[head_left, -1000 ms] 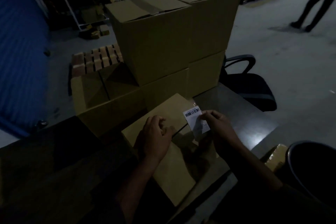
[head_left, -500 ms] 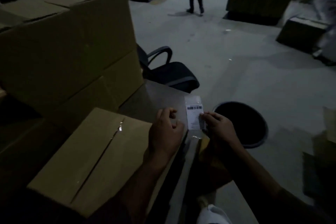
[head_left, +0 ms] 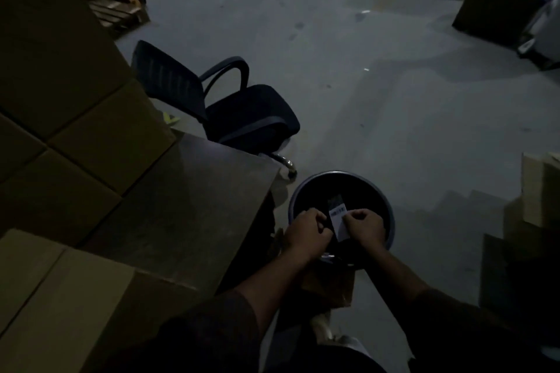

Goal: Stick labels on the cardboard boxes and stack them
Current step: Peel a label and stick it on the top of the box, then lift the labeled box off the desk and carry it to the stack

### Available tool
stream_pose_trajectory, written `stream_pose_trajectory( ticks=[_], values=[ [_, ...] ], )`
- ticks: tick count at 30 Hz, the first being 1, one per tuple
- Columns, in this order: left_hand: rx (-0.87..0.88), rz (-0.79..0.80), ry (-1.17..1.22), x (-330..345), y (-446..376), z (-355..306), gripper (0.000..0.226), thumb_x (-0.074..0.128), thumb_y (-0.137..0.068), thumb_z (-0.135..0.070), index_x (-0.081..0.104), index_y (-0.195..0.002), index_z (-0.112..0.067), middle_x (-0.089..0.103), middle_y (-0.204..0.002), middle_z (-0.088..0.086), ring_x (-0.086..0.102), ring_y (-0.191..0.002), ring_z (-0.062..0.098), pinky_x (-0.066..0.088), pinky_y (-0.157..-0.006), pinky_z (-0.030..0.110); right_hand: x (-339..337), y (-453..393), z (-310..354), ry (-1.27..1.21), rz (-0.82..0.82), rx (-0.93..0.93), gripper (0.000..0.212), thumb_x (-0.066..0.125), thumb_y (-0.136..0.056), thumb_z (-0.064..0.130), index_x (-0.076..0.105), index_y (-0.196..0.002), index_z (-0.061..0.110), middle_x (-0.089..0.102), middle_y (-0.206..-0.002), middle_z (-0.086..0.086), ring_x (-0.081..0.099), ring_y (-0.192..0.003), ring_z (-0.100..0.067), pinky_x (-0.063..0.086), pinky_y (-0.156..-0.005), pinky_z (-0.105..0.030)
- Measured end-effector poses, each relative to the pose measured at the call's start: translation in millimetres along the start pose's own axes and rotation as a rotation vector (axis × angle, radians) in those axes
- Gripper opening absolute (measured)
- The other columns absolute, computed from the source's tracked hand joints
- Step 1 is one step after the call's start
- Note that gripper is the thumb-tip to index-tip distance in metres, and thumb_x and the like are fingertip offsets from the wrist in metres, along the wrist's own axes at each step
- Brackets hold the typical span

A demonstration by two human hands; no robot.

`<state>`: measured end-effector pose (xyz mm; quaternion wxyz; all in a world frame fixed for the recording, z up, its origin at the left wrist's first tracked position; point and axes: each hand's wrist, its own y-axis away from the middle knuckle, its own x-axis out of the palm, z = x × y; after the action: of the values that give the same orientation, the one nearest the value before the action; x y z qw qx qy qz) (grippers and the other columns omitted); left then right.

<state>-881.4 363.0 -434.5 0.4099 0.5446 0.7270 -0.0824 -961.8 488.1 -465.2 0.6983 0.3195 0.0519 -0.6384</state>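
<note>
Above the round dark bin beside the dark surface: white barcode label pinched by curled fingers of left hand and right hand; brown cardboard box lying left of bin

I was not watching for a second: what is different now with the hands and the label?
Both hands, left hand and right hand, carried the label off the cardboard box and the table, to the right, over the round bin. The right hand kept pinching the label. The stacked boxes stayed in place.
</note>
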Motion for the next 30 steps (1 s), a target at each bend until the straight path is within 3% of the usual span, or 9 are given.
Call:
stream_pose_trajectory(
  ticks=[3,6,8,11,17,23,25,28,30],
  values=[
    [-0.037,0.046,-0.017,10,-11,-4,0.027,0.065,-0.093,-0.026,0.067,-0.119,-0.024,0.069,-0.106,-0.004,0.065,-0.099,0.018,0.055,-0.087,0.037,-2,-30,-10,0.149,0.003,-0.022,0.023,0.067,-0.093,0.026,0.074,-0.077,0.011,0.069,-0.073,-0.007,0.067,-0.073,-0.027,0.048,-0.062,-0.032],
    [-0.060,0.054,-0.016,11,-21,-4,0.028,0.065,-0.093,-0.026,0.067,-0.121,-0.023,0.069,-0.106,-0.004,0.066,-0.098,0.017,0.053,-0.084,0.034,-3,-52,-17,0.262,-0.032,-0.040,0.047,0.062,-0.095,0.048,0.071,-0.068,0.010,0.067,-0.063,-0.009,0.059,-0.053,-0.023,0.041,-0.050,-0.030],
    [-0.068,0.044,-0.018,10,-29,-4,0.027,0.064,-0.094,-0.025,0.067,-0.121,-0.022,0.070,-0.107,-0.003,0.065,-0.096,0.017,0.050,-0.081,0.031,-2,-61,-18,0.313,-0.050,-0.034,0.036,0.064,-0.090,0.048,0.068,-0.076,0.015,0.069,-0.072,-0.003,0.063,-0.063,-0.022,0.048,-0.055,-0.030],
    [-0.087,0.017,-0.006,8,-36,-4,0.026,0.063,-0.095,-0.025,0.067,-0.120,-0.023,0.070,-0.106,-0.004,0.062,-0.090,0.013,0.048,-0.077,0.029,6,-59,-13,0.398,-0.028,-0.086,0.020,0.076,-0.080,0.038,0.072,-0.092,0.022,0.073,-0.089,0.003,0.069,-0.088,-0.022,0.055,-0.079,-0.035],
    [-0.129,-0.056,0.051,-5,-39,2,0.023,0.064,-0.094,-0.027,0.069,-0.117,-0.024,0.072,-0.106,-0.005,0.068,-0.097,0.016,0.056,-0.085,0.035,30,-27,14,0.273,0.117,-0.189,0.009,0.076,-0.085,0.034,0.073,-0.086,0.025,0.072,-0.084,0.009,0.068,-0.083,-0.014,0.047,-0.066,-0.027],
    [-0.196,-0.340,0.234,-52,-15,14,0.016,0.063,-0.097,-0.022,0.070,-0.111,-0.026,0.075,-0.103,-0.003,0.071,-0.092,0.017,0.059,-0.085,0.041,57,19,69,0.090,0.309,-0.426,0.003,0.075,-0.087,0.024,0.074,-0.085,0.026,0.073,-0.081,0.011,0.067,-0.077,-0.001,0.053,-0.072,-0.027],
    [-0.184,-0.432,0.265,-76,5,20,0.014,0.064,-0.098,-0.024,0.069,-0.111,-0.028,0.074,-0.099,-0.009,0.070,-0.089,0.008,0.059,-0.081,0.034,64,36,89,0.028,0.382,-0.498,0.003,0.076,-0.087,0.024,0.074,-0.086,0.026,0.073,-0.081,0.011,0.067,-0.077,0.002,0.054,-0.072,-0.025],
    [-0.165,-0.603,0.245,-112,45,31,0.015,0.066,-0.099,-0.027,0.066,-0.113,-0.033,0.071,-0.100,-0.015,0.066,-0.089,-0.004,0.048,-0.070,0.012,82,66,117,-0.018,0.525,-0.610,0.005,0.076,-0.088,0.027,0.073,-0.088,0.024,0.073,-0.080,0.010,0.069,-0.074,-0.001,0.056,-0.068,-0.028],
    [-0.177,-0.726,0.243,-133,73,41,0.016,0.066,-0.101,-0.029,0.066,-0.115,-0.033,0.069,-0.102,-0.017,0.065,-0.088,-0.007,0.046,-0.066,0.007,97,92,136,-0.015,0.614,-0.703,0.008,0.075,-0.090,0.029,0.073,-0.088,0.022,0.073,-0.079,0.010,0.069,-0.073,-0.001,0.054,-0.066,-0.026]
  ],
)
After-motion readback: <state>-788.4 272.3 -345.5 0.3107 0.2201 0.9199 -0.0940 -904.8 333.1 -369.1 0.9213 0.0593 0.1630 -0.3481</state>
